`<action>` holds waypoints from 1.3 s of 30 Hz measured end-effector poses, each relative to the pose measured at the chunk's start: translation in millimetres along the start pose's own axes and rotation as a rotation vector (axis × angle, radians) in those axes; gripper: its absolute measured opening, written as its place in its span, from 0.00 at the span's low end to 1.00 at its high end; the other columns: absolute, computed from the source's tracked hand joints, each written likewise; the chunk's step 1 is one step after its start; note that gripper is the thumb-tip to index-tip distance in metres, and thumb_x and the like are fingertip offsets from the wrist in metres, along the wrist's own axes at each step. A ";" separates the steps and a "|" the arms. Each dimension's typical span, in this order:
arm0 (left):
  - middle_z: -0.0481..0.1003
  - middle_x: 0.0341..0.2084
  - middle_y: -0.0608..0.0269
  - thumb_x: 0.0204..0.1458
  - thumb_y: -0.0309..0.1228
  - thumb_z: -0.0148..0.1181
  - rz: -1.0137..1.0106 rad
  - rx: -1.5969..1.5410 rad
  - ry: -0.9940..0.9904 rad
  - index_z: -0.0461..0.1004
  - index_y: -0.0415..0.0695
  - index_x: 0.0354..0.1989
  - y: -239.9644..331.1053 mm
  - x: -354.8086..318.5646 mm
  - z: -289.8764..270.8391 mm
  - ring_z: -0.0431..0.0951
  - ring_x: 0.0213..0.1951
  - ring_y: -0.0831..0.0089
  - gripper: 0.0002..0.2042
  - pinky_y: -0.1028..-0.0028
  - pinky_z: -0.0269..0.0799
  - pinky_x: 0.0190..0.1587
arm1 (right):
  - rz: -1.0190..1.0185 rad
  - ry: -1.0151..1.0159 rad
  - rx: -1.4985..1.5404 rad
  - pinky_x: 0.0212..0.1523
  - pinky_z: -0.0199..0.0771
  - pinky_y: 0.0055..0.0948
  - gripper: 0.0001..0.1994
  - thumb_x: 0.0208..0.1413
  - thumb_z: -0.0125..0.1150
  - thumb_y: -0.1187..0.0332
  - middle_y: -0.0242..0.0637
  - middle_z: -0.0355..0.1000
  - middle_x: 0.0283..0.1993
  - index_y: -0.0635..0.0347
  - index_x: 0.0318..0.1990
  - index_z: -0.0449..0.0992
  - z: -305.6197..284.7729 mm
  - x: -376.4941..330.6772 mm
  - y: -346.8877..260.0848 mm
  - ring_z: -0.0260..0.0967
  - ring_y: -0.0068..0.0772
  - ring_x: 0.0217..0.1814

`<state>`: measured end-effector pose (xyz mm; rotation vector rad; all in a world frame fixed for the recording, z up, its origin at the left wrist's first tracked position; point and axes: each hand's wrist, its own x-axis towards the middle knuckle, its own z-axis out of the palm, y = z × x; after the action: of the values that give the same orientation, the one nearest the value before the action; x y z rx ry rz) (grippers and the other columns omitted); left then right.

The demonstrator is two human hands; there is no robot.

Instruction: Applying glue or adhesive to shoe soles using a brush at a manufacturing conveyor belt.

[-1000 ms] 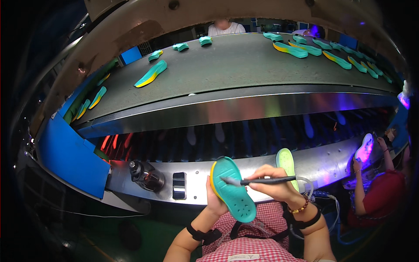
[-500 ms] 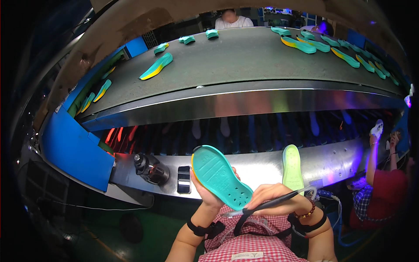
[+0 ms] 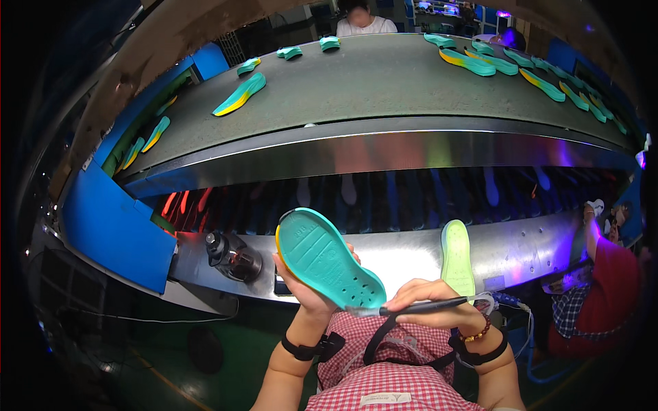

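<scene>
My left hand [image 3: 306, 291] grips a teal shoe sole [image 3: 327, 255] from beneath and along its left side. The sole is tilted, patterned face up, with small holes at its near right end and a yellow strip on its left edge. My right hand [image 3: 428, 296] is closed round a slim black-handled brush [image 3: 439, 305] with a clear tube at its rear end. The brush's pale tip meets or nearly meets the sole's near end; contact is hard to make out. A lime-green sole [image 3: 457, 257] lies on the metal ledge just beyond my right hand.
A dark bottle [image 3: 233, 257] stands on the metal ledge [image 3: 404, 250] at left, beside a partly hidden phone [image 3: 280, 286]. Beyond, a raised conveyor belt [image 3: 343, 82] carries several teal-yellow soles. Soles also lie under it. A co-worker in red [image 3: 606, 294] stands at right; another person [image 3: 367, 24] is opposite.
Both hands, with sole and brush, have shifted a little up and left in view. The brush lies more level, its tip nearer the sole's end. The co-worker's arm at right has moved.
</scene>
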<state>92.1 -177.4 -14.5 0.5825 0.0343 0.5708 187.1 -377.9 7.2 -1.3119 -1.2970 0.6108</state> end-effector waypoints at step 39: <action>0.71 0.44 0.51 0.54 0.42 0.43 -0.897 0.400 -0.309 0.63 0.32 0.52 15.6 -12.7 -1.1 0.74 0.41 0.69 0.25 0.74 0.69 0.44 | -0.018 -0.328 0.017 0.48 0.70 0.30 0.10 0.47 0.57 0.78 0.43 0.73 0.43 0.64 0.40 0.74 -50.6 -1.3 -24.6 0.70 0.39 0.47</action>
<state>73.4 -172.7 -8.8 0.9549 0.1118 -0.4130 225.0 -402.5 40.9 -1.2183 -1.5632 0.8483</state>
